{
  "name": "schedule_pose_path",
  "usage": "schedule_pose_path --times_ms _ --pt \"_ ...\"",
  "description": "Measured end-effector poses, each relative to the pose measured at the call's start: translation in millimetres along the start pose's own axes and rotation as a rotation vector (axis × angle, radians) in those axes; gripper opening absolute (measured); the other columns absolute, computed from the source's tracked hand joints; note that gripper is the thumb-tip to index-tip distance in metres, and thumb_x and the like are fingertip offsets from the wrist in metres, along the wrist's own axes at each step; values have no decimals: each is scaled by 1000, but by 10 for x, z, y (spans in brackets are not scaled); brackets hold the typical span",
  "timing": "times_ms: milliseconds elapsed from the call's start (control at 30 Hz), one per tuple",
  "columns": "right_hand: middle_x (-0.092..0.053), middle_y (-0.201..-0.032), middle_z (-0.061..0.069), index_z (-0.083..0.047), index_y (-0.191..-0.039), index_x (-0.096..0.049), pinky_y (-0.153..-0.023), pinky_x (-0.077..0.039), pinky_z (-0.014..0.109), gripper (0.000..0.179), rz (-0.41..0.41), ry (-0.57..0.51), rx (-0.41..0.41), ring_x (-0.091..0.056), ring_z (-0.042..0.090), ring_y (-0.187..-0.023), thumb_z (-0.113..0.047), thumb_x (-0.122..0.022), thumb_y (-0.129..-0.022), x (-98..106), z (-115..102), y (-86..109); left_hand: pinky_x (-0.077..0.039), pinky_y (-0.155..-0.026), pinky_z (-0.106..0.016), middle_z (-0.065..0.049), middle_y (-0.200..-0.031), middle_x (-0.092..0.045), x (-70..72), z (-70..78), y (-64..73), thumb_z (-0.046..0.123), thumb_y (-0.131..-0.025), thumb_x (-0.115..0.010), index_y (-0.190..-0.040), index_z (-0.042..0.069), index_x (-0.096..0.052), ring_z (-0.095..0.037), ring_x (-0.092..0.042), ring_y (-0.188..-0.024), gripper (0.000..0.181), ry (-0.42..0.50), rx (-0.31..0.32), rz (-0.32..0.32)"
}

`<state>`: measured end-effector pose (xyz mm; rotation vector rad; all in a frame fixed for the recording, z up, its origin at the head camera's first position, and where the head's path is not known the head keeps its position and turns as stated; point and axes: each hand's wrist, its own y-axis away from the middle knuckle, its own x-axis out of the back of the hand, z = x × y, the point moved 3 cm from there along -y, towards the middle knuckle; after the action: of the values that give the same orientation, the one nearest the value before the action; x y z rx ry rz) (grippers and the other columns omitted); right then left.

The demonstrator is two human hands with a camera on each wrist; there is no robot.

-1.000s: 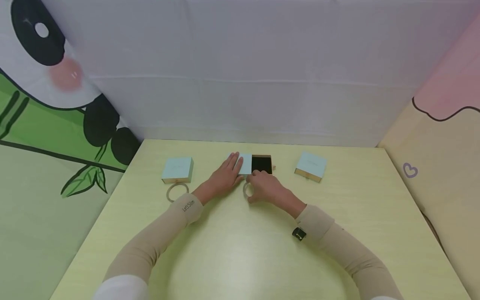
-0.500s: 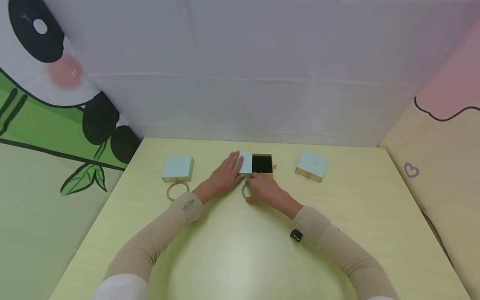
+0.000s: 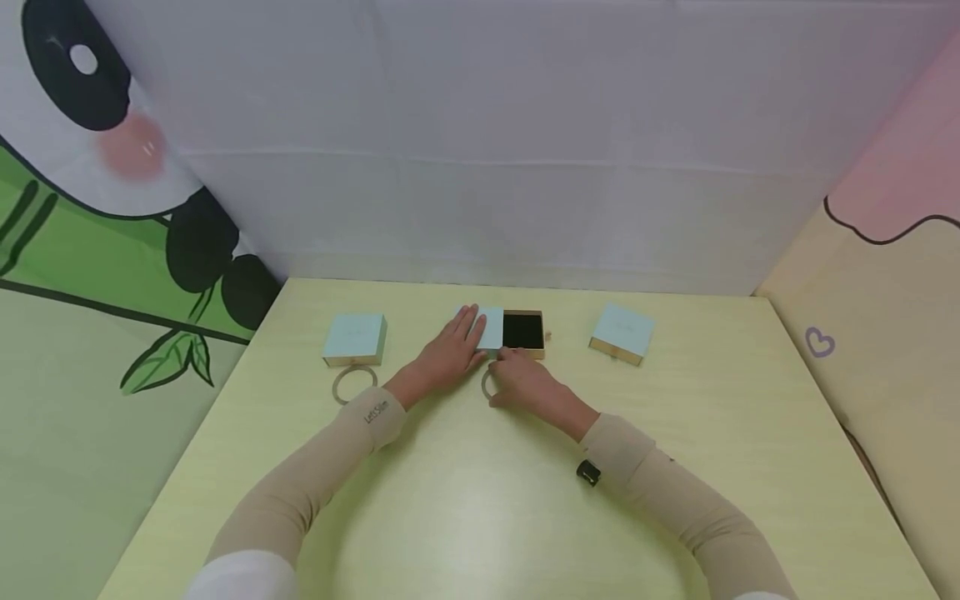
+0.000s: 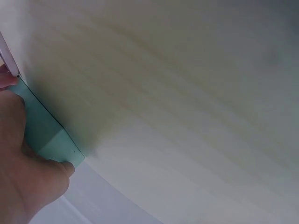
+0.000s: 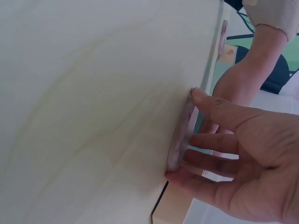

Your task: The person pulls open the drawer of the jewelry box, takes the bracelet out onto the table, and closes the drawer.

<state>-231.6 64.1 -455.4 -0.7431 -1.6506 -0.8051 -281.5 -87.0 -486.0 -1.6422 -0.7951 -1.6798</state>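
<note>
My left hand (image 3: pixel 448 350) lies over the pale blue sleeve of a drawer box (image 3: pixel 491 329), fingers stretched across the top and thumb against the near side. In the left wrist view the hand grips the sleeve's green-looking side (image 4: pixel 44 133). The box's drawer (image 3: pixel 522 329), lined in black, is pulled out to the right. Just in front of it, my right hand (image 3: pixel 534 385) holds a pale bangle (image 5: pixel 181 135) that lies flat on the table. Thumb and little finger span its rim in the right wrist view; part of the ring is hidden by the hand in the head view.
A closed pale blue box (image 3: pixel 355 337) stands at the left, with a second bangle (image 3: pixel 335 387) in front of it, close to my left sleeve. Another closed box (image 3: pixel 622 333) sits angled at the right. White cloth (image 3: pixel 480 208) hangs behind the table.
My right hand has shifted slightly left and towards me with the bangle, showing more of the drawer's front side. The left hand stays on the sleeve.
</note>
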Motion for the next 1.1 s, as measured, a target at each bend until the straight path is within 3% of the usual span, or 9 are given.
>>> schedule_pose_path --times_ms 433,633,800,1000,1100 --pt "-66 -119 14 -2 -123 -68 -102 -40 43 51 52 83 39 -57 28 -114 -38 -80 -89 2 -27 57 -14 -125 -45 -28 -167 -9 6 1 -13 36 -110 -41 -159 -6 -18 -40 -7 -155 68 -3 20 -14" --pt "-64 -120 18 0 -124 -67 -104 -39 45 52 73 29 69 -55 32 -118 -38 -78 -90 -13 -30 102 -15 -125 -46 -28 -166 -9 11 14 16 35 -110 -42 -159 -6 -18 -41 -9 -155 68 1 11 -13" --pt "-66 -118 19 2 -122 -68 -101 -44 47 40 82 -115 77 -57 32 -113 -30 -72 -97 40 55 138 -15 -125 -47 -30 -166 -9 -12 20 33 35 -111 -41 -159 -7 -18 -42 -9 -155 68 -1 1 -19" --pt "-72 -111 16 3 -121 -70 -83 -55 41 28 115 -281 -58 -65 27 -95 -13 -59 -102 342 418 154 -15 -125 -47 -31 -165 -11 12 25 19 34 -110 -42 -158 -8 -20 -43 -11 -154 67 -4 -9 1" --pt "-70 -117 19 4 -125 -68 -82 -56 41 29 130 -308 -133 -67 29 -99 -9 -55 -102 459 622 157 -12 -125 -46 -29 -166 -8 11 10 17 35 -111 -40 -159 -7 -17 -42 -8 -155 68 -2 4 -14"
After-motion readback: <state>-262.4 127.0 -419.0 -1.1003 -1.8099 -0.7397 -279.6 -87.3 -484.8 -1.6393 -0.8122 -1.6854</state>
